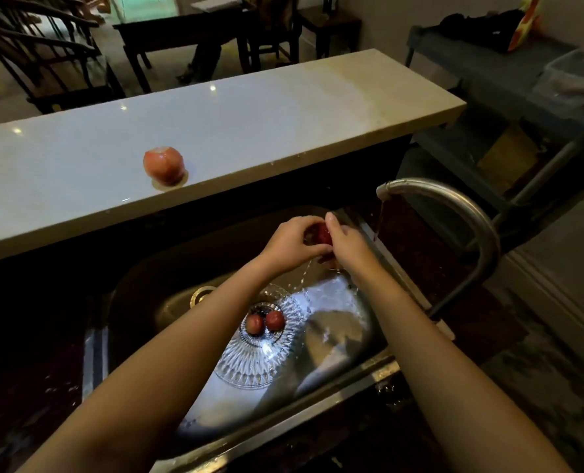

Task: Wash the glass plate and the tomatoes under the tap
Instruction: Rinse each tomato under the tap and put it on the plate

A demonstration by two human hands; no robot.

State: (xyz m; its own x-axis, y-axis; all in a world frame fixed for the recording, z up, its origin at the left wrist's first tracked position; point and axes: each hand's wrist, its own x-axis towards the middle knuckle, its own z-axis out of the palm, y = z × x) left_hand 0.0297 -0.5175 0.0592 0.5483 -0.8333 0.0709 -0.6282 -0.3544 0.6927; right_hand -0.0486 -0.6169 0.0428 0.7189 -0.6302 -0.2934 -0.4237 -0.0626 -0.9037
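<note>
Over the far right part of the steel sink (pixel 321 409), my left hand (pixel 292 241) and my right hand (pixel 346 241) both grip one red tomato (pixel 322 233) between them. Water drips from it into the basin. The curved tap (pixel 454 206) runs a thin stream just right of my hands. A cut-glass plate (pixel 266 353) lies flat on the sink floor below my arms, with two small red tomatoes (pixel 265 321) in its centre. One larger wet tomato (pixel 163 164) stands on the pale raised counter (pixel 283 107) beyond the sink.
A dark stone worktop (pixel 27 387) surrounds the sink. The sink drain (pixel 200 295) shows at the far left of the basin. A grey utility cart (pixel 522 80) with a clear bin stands at the right. Dark chairs and a table stand behind the counter.
</note>
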